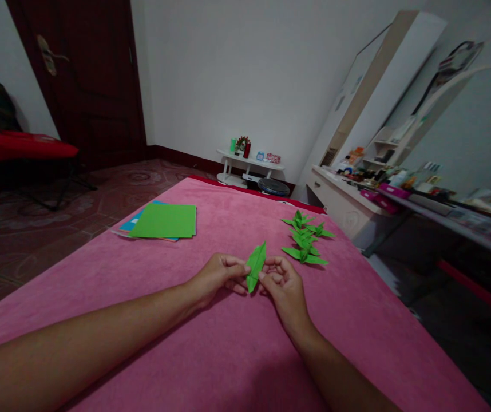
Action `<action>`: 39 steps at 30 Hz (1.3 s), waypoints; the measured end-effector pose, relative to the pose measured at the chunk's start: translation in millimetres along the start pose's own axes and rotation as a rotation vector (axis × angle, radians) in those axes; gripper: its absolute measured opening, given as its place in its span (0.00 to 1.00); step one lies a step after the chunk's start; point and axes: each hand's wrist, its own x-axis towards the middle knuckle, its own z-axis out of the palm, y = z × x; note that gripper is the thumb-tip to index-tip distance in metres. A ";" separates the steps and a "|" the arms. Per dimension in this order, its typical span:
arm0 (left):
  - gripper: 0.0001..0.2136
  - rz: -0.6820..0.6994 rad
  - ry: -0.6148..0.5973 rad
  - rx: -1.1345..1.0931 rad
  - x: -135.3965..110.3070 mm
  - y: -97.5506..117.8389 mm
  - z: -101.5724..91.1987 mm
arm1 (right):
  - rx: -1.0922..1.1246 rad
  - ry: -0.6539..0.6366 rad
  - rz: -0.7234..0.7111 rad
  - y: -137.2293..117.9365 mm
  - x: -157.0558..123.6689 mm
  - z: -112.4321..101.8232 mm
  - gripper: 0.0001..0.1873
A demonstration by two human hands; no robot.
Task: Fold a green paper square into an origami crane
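A folded green paper (256,266), narrow and pointed at both ends, is held up just above the pink cloth (142,343). My left hand (222,274) pinches its left edge between thumb and fingers. On the opposite side, my right hand (284,284) grips the lower right edge with thumb and fingertips. Several finished-looking green origami pieces with spread points (304,240) lie grouped beyond my right hand. To the far left rests a stack of square paper sheets (166,221), green on top with blue showing beneath.
A white low stand (252,162) with small items is by the back wall. On the right stands a dressing table (348,191) crowded with bottles and boxes. A chair with red cloth (18,144) and a dark red door (86,80) are at left.
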 end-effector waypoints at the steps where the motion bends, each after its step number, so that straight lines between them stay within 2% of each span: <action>1: 0.11 0.002 -0.003 0.000 0.0 0.0 -0.3 | -0.004 0.000 -0.005 0.0 -0.2 -0.1 0.13; 10: 0.14 0.040 -0.084 0.097 -2.1 3.1 2.6 | 0.019 -0.094 0.043 0.3 0.8 -0.2 0.13; 13: 0.17 0.040 -0.071 0.063 -1.3 1.5 1.5 | 0.054 -0.087 0.042 2.1 1.4 -1.9 0.12; 16: 0.16 0.068 -0.068 -0.007 0.1 -1.6 0.2 | 0.145 -0.120 0.090 2.6 1.8 -3.8 0.12; 21: 0.29 0.190 -0.009 -0.076 1.9 -4.6 3.2 | 0.383 -0.188 0.241 3.5 2.3 -4.2 0.17; 23: 0.31 0.214 -0.026 -0.084 2.8 -4.7 4.8 | 0.450 -0.234 0.292 4.2 2.2 -3.4 0.20; 27: 0.24 0.161 -0.111 -0.117 3.9 -4.0 4.4 | 0.511 -0.289 0.328 4.0 0.5 -0.1 0.22; 33: 0.18 0.121 -0.181 -0.124 0.2 0.7 1.7 | 0.431 -0.288 0.328 0.5 -4.4 8.5 0.32; 36: 0.20 0.114 -0.106 -0.111 -0.2 3.9 0.4 | 0.387 -0.252 0.315 -0.8 -4.3 8.8 0.31; 39: 0.23 0.140 0.033 -0.006 1.6 7.9 -3.5 | 0.351 -0.191 0.296 -2.1 -2.0 4.4 0.20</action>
